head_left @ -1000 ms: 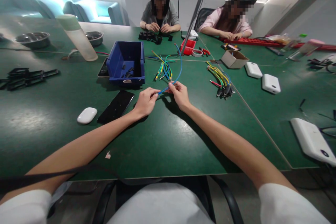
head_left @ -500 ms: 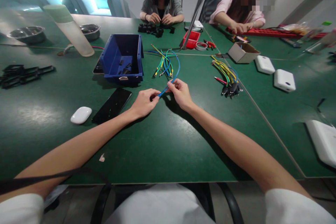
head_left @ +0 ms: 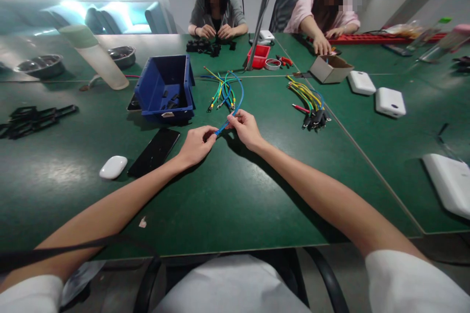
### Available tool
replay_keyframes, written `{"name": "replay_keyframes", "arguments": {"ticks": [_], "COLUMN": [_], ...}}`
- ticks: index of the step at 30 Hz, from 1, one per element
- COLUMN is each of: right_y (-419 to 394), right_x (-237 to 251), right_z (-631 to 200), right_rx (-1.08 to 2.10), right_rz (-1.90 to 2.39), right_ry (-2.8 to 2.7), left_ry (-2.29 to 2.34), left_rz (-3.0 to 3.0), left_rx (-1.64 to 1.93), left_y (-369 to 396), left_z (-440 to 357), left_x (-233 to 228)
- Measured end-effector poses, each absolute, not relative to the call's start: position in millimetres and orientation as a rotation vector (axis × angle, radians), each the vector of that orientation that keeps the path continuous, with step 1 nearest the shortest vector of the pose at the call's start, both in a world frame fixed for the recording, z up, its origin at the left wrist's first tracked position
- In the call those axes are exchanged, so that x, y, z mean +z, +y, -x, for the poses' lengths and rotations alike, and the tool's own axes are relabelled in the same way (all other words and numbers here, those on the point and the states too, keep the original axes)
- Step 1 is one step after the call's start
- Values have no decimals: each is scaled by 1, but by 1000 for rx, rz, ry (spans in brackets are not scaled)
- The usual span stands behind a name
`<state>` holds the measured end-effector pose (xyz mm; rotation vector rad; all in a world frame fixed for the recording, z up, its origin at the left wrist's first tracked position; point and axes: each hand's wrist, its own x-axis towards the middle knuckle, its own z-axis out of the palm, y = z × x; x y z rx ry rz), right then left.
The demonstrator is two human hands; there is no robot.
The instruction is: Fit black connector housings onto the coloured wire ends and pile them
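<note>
A blue wire (head_left: 241, 96) runs between my two hands and curves up toward a loose bunch of wires. My left hand (head_left: 198, 145) pinches its near end; what sits at that tip is hidden by the fingers. A little farther along, my right hand (head_left: 245, 128) grips the same wire between thumb and fingers. Just beyond lies the bunch of green, yellow and blue wires (head_left: 224, 90) with metal terminals. To the right is another bundle of wires (head_left: 308, 98), whose near ends carry black sleeves (head_left: 316, 120) and ring terminals.
A blue bin (head_left: 167, 89) with small black pieces stands left of the wires. Nearer are a black phone (head_left: 154, 152) and a white case (head_left: 113, 167). A tilted bottle (head_left: 93, 56) and a small cardboard box (head_left: 330, 69) stand farther back. Two people work across the table.
The view has tilted up and shifted slightly. Both my hands keep hold of the blue wire in nearly the same pose. The person at right has moved a hand toward the cardboard box.
</note>
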<state>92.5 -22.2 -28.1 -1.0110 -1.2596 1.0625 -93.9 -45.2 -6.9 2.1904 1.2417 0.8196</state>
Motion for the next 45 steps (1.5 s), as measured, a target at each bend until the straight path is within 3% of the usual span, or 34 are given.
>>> {"name": "replay_keyframes", "arguments": {"ticks": [9, 18, 28, 33, 45], "right_y": [-18, -16, -13, -13, -14], "right_x": [-33, -36, -42, -42, -39], "right_z": [-93, -93, -92, -92, -91], "right_rx": [996, 990, 993, 982, 972], "right_rz": [1033, 1028, 1001, 1024, 1036], "right_ry": [-1201, -1257, -1271, -1294, -1289], "left_ry": [1390, 1782, 2086, 1977, 2120], "left_rz": [-2391, -2416, -2346, -2456, -2532], "left_rx": [1131, 1435, 1095, 995, 167], "left_y": [-49, 6, 47, 47, 43], "left_z": [98, 162, 196, 191, 175], "left_x": [36, 86, 45, 37, 28]}}
